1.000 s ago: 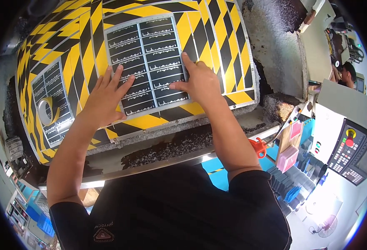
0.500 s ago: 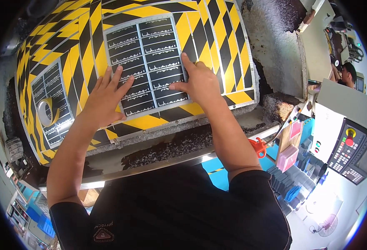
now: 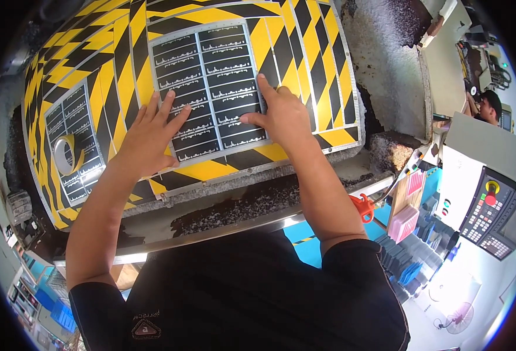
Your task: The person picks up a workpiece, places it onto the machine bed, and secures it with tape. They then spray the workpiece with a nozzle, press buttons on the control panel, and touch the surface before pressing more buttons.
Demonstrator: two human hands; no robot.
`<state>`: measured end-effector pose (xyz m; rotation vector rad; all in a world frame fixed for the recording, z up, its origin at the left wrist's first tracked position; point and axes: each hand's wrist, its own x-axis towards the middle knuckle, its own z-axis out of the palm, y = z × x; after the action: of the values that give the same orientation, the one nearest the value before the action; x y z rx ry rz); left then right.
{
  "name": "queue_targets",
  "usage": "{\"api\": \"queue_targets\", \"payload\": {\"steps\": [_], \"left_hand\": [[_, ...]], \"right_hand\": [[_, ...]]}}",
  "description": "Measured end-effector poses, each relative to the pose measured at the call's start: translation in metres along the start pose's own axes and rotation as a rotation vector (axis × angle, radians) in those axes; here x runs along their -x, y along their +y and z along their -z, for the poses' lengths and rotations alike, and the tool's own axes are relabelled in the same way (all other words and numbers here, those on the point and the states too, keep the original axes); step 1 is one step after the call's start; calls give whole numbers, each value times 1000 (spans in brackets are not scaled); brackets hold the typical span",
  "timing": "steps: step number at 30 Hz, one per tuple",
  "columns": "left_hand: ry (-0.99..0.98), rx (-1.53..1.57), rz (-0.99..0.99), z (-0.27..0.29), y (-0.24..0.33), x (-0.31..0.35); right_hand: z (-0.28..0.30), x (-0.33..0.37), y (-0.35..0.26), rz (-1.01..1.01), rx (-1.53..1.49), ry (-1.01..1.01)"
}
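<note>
Both my hands rest on a dark sheet with white markings (image 3: 211,88), split into two columns of strips and set among yellow-and-black striped tape (image 3: 211,171) on a broad flat board. My left hand (image 3: 152,137) lies with fingers spread across the sheet's left edge and lower left part. At the right edge, my right hand (image 3: 286,114) has its index finger stretched along the border and its thumb apart, pointing inward over the sheet. Neither hand holds anything. A roll of tape (image 3: 66,154) lies on a second, smaller dark marked sheet (image 3: 73,120) to the left.
A rough, wet-looking metal bed (image 3: 386,70) surrounds the board. Orange-handled scissors (image 3: 363,207) hang at the front rail, right of my forearm. A machine control panel (image 3: 491,210) with a red button stands at the right. Another person (image 3: 489,106) is at the far right.
Both hands keep nearly the same place and pose. The board with its sheet appears shifted very slightly in view.
</note>
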<state>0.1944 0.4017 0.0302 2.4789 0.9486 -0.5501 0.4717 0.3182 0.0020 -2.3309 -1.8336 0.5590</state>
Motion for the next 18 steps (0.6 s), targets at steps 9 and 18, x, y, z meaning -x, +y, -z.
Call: {"api": "queue_targets", "payload": {"steps": [9, 18], "left_hand": [[6, -6, -11, -1, -1, 1], [1, -20, -15, -1, -1, 0]], "right_hand": [[3, -1, -3, -16, 6, -22], [5, 1, -2, -15, -4, -35]]}}
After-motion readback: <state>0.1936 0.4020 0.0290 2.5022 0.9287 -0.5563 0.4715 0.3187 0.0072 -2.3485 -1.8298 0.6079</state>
